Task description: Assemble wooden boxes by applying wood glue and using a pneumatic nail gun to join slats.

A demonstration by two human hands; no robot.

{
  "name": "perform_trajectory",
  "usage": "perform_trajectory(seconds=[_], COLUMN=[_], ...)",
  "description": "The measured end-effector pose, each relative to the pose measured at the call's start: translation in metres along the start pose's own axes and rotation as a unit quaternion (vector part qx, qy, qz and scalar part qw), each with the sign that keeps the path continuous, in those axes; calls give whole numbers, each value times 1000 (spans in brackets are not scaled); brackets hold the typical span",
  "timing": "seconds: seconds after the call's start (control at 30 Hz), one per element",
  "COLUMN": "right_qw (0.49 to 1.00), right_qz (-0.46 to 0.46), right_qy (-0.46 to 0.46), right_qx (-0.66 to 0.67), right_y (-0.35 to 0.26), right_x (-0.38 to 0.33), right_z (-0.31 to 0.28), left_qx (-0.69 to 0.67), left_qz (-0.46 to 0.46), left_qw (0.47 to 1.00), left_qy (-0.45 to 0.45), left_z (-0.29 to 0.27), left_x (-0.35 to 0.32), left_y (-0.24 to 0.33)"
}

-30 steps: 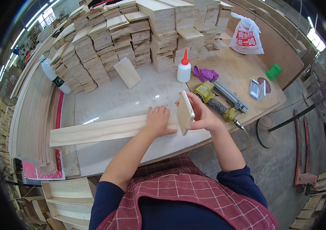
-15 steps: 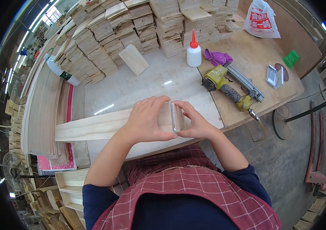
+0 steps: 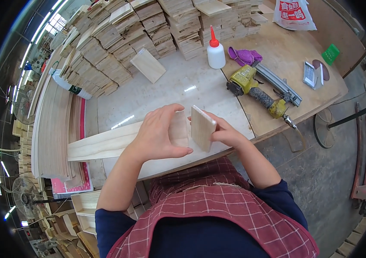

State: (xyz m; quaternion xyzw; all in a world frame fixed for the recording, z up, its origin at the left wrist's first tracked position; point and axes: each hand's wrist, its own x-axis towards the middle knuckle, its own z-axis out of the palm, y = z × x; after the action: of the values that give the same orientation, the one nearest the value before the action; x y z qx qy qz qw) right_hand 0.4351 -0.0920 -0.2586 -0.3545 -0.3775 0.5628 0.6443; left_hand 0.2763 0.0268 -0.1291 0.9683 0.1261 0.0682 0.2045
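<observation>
Small pale board found upright, slightly tilted, at the front of the work table, just beside the right end of the long board; a narrow gap shows between the two, and whether its lower edge touches the table cannot be determined. Right hand pinches the small board, thumb on the near side, fingers behind. Left hand is spread across the long board near that end, thumb toward the near edge and fingers toward the far one; whether it presses on the wood cannot be told. For sound handling, in my judgement, the small board should be kept square to the long board's end, its edges flush, and the left hand should steady the long board against sliding. Fingertips should stay clear of the gap. The small board's upper edge looks shiny; wet or merely lit is uncertain, so a grip on the faces is advised. Beyond, the white bottle with red nozzle and the yellow nail gun lie apart from both hands, leaving adequate working room.
</observation>
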Motion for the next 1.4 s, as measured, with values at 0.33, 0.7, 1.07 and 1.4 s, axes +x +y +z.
perform_trajectory(seconds=[0.33,0.7,1.07,1.4], right_qw=[998,995,995,967], right_qz=[9,9,38,-83], right_qy=[-15,-93,-87,-91], right_qx=[-52,-16,-17,-225], right_y=[-3,4,9,-1], right_x=[31,58,61,11], right_z=[-7,12,5,4], left_qx=[-22,-12,2,5], left_qz=[-3,16,-28,13], left_qw=[999,1000,998,1000], left_qy=[-25,-16,-64,-8], left_z=[-8,8,15,23], left_x=[-5,0,8,8], left_y=[7,-2,-4,-10])
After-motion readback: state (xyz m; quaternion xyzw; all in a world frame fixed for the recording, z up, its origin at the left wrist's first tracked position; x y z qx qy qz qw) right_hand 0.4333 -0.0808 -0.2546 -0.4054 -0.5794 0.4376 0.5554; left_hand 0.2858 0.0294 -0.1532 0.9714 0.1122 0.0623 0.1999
